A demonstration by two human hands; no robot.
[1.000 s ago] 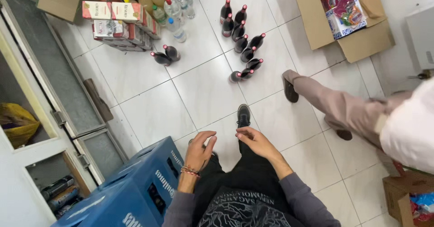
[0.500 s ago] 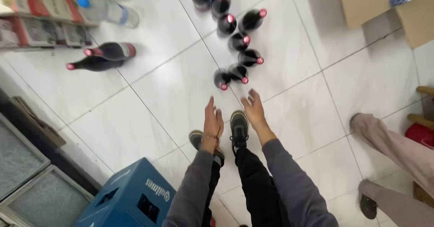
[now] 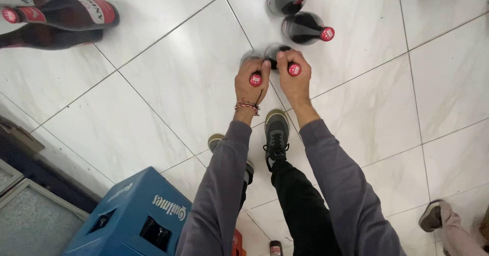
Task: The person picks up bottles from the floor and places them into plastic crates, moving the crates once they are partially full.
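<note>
My left hand [image 3: 250, 85] is wrapped around the neck of a dark glass bottle with a red cap [image 3: 255, 79] standing on the white tiled floor. My right hand [image 3: 294, 82] grips the neck of a second dark bottle with a red cap [image 3: 294, 69] right beside it. Both arms are stretched down in grey sleeves. Just beyond stand more dark red-capped bottles [image 3: 305, 29], upright in a row.
A blue plastic crate [image 3: 133, 218] sits at my lower left. Two dark bottles [image 3: 61, 12] lie on their sides at the upper left. Another person's shoe and trouser leg [image 3: 443, 220] are at the lower right. My own shoes [image 3: 276, 131] are below my hands.
I have bent down closer to the floor. Both hands, empty and open before, have reached forward and closed on the necks of the two nearest bottles.
</note>
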